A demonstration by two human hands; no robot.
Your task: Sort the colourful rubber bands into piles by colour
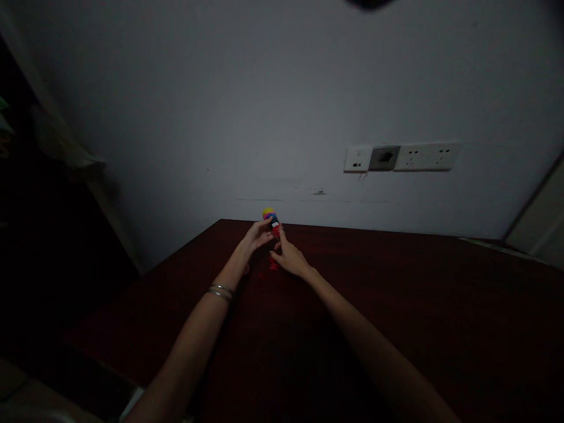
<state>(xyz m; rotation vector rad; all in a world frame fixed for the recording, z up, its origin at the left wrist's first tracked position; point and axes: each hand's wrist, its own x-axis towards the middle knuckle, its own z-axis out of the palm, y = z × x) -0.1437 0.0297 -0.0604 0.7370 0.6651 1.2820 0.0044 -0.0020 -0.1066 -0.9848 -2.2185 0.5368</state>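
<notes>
A small colourful object (275,222) is tilted above the table between my two hands. Its top is yellow, then come pink and blue bands, a dark middle, a white patch and a red lower end; its exact kind is too small and dim to make out. My left hand (257,235) has its fingers around the object's left side. From the right, my right hand (289,256) meets the red end with its index finger, the thumb lower and apart from it. Small red pieces (274,265) lie on the table just below the right thumb.
The dark red table (374,294) runs up to a grey wall. Switch and socket plates (400,158) are set in the wall at right. Along the table's left side is a dark gap, with a pale cloth-like thing (70,144) beyond it. The light is dim.
</notes>
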